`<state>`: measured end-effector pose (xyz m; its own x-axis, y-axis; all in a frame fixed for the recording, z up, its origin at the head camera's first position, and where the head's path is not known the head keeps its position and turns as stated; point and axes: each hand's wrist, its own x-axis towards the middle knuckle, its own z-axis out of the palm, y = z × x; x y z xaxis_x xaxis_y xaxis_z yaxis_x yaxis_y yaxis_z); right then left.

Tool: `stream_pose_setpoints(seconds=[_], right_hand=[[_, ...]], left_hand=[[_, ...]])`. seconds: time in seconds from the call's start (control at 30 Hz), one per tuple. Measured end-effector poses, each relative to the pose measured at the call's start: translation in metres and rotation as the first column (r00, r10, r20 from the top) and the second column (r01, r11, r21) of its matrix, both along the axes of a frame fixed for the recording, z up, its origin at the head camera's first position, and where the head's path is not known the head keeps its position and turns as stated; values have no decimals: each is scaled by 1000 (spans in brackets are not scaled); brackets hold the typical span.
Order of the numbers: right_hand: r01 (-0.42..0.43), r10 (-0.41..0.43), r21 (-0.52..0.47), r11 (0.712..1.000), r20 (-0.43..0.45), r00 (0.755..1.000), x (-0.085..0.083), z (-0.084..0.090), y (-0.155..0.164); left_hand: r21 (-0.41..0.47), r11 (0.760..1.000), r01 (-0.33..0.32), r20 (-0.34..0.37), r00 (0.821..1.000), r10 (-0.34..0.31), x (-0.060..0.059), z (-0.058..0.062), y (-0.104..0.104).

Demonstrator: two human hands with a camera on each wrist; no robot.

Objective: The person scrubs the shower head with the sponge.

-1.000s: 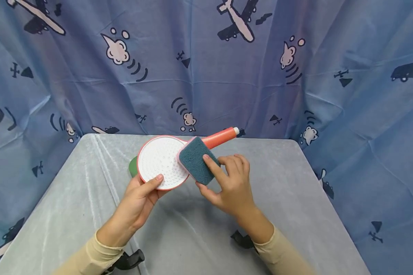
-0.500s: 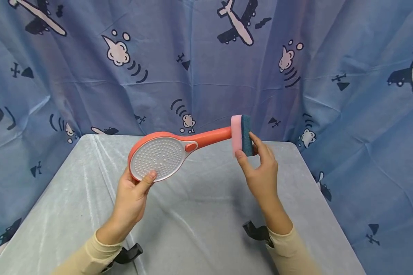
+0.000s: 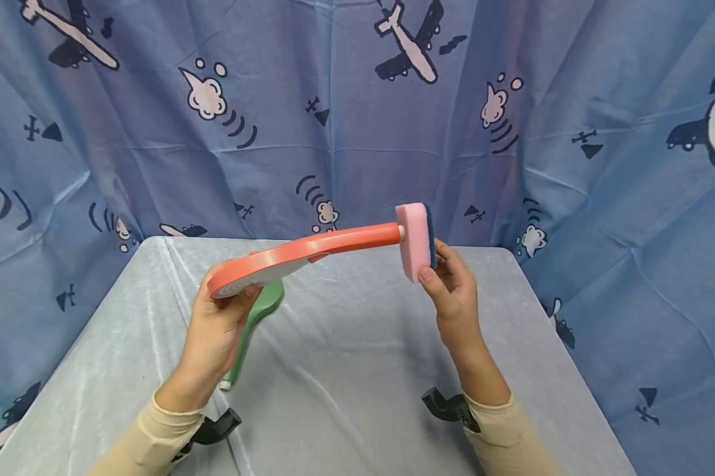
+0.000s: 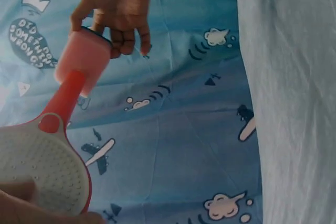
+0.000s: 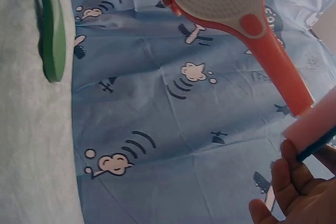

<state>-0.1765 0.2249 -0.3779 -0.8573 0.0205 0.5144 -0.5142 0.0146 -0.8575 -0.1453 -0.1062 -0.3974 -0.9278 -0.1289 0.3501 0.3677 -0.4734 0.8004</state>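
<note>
An orange shower head (image 3: 309, 248) with a pale, nubbed spray face is raised above the table, its handle pointing right. My left hand (image 3: 217, 330) grips its round head, thumb on the spray face. In my right hand (image 3: 457, 294) is a sponge (image 3: 413, 241), pink with a dark green scouring layer, pinched between thumb and fingers. Its pink side touches the white tip of the handle. The left wrist view has the spray face (image 4: 47, 166) and the pink sponge (image 4: 84, 59) at the handle's end.
Behind my left hand a green shower head (image 3: 264, 301) lies on the grey cloth-covered table (image 3: 345, 370), partly hidden. A blue curtain (image 3: 357, 119) with plane prints hangs around the table's back and sides. Black straps with mounts (image 3: 449, 404) sit on both wrists.
The sponge went from the spray face to the handle's end, moving right and turning edge-on. My left hand tilted the orange shower head so its face points downward, uncovering more of the green one.
</note>
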Motion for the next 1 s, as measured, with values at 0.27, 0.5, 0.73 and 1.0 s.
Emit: stream_pose_setpoints(seconds=[0.27, 0.5, 0.73, 1.0], right_hand=[[73, -74, -24, 997, -54, 996, -4, -6, -3], [145, -144, -7, 989, -172, 975, -9, -9, -6], [402, -350, 56, 914, -393, 850, -15, -17, -13], [669, -409, 18, 743, -780, 474, -14, -32, -40]], left_hand=[[184, 860, 475, -57, 879, -473, -3, 1, -11], [397, 692, 603, -53, 768, -639, 1, 6, -15], [453, 617, 643, -83, 720, -689, 11, 6, -8], [459, 561, 689, -117, 673, -731, 17, 2, 4]])
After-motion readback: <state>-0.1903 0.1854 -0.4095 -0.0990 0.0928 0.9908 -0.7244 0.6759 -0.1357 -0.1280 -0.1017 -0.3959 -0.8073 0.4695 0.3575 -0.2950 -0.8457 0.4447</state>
